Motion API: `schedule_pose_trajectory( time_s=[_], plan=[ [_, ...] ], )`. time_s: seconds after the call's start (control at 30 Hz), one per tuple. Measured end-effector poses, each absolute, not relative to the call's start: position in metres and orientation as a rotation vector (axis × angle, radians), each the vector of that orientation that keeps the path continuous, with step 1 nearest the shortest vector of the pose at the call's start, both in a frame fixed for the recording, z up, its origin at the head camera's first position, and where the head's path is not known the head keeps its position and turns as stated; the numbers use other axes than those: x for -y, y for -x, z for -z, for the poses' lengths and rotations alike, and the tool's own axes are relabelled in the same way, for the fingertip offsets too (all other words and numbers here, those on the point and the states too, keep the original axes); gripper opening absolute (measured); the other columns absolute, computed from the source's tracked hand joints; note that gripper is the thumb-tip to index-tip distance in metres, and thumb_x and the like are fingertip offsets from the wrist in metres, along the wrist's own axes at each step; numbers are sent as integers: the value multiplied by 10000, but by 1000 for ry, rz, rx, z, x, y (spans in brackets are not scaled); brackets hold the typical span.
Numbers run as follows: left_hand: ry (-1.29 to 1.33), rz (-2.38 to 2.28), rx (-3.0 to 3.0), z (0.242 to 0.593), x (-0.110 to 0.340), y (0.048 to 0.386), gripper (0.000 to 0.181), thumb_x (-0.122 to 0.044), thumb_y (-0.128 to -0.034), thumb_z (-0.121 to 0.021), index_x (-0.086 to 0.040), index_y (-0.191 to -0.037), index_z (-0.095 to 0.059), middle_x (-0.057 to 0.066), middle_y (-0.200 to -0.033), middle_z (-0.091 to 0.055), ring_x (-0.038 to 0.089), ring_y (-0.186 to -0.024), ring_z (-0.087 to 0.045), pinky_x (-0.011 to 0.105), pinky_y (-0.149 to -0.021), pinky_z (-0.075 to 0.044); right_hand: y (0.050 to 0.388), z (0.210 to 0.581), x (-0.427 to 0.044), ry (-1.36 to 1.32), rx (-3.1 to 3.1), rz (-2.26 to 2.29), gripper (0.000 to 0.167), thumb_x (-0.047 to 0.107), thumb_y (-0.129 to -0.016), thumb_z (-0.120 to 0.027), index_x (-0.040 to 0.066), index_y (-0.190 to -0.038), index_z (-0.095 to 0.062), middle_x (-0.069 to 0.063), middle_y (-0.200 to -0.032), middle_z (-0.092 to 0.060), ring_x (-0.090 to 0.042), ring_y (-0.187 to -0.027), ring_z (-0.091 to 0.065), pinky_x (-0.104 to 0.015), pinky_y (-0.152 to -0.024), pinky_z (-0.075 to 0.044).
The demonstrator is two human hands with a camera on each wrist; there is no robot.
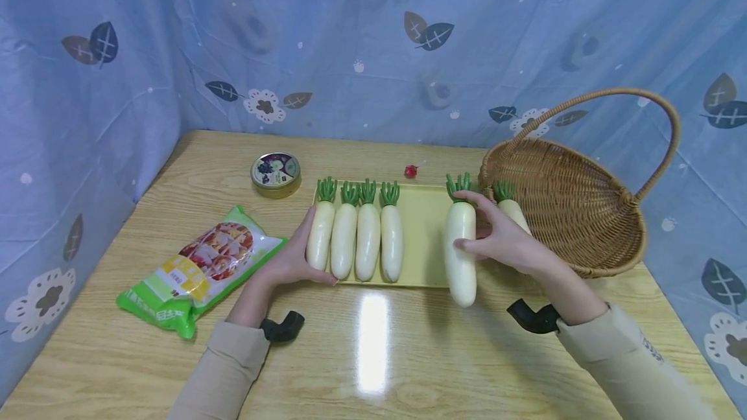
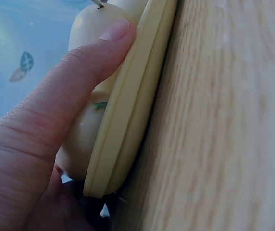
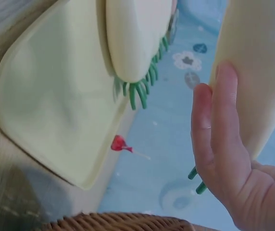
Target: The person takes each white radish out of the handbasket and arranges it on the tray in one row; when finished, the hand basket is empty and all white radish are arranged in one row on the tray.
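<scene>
A white radish (image 1: 461, 258) with green stem stubs is in my right hand (image 1: 498, 235), above the right end of a pale yellow tray (image 1: 421, 232). Thumb and fingers hold it from its right side; in the right wrist view the radish (image 3: 255, 62) stands clear of the tray. Several more white radishes (image 1: 367, 242) lie side by side on the tray's left half, stems pointing away. My left hand (image 1: 292, 255) grips the tray's left end, its thumb (image 2: 89, 62) along the front rim, against a radish. Its other fingers are mostly hidden.
A wicker basket (image 1: 574, 206) with a tall handle lies tipped at the right, another radish (image 1: 513, 212) at its mouth. Left of the tray are a green-and-white food bag (image 1: 204, 264) and a round tin (image 1: 276, 174). A red lollipop (image 1: 411, 171) lies behind the tray.
</scene>
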State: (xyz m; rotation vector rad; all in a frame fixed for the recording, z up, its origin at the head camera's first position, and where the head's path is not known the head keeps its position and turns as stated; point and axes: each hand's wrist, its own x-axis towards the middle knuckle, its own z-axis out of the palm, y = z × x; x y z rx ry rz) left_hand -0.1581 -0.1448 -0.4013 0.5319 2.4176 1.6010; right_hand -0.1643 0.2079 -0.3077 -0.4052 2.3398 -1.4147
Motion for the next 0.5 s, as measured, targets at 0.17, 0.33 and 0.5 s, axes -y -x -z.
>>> schedule_pose_trajectory(
  time_s=[0.17, 0.33, 0.5],
  plan=[
    [-521, -1591, -2426, 400, 145, 158, 1353, -92, -517, -884, -91, -1456, 89, 194, -1499, -44, 314, -1356, -104, 476, -1093, -100, 175, 318, -202, 428, -2363, 1384, 775, 61, -808, -660, 128, -1433, -206, -245, -1147, -444, -312, -915, -578, -367, -622, -506],
    [-555, -1621, -2412, 401, 145, 158, 1340, -83, -509, -886, -92, -1460, 59, 195, -1484, -108, 313, -1345, -147, 473, -1091, -113, 184, 324, -196, 414, -2339, 1377, 782, 75, -812, -664, 143, -1437, -197, -248, -1131, -428, -299, -895, -588, -400, -640, -522],
    [-556, -1616, -2421, 401, 146, 158, 1342, -92, -508, -888, -96, -1459, 58, 195, -1483, -109, 312, -1346, -145, 474, -1091, -115, 192, 331, -191, 380, -2287, 1407, 795, 52, -808, -651, 146, -1443, -182, -277, -1204, -369, -319, -929, -589, -418, -637, -536]
  ],
)
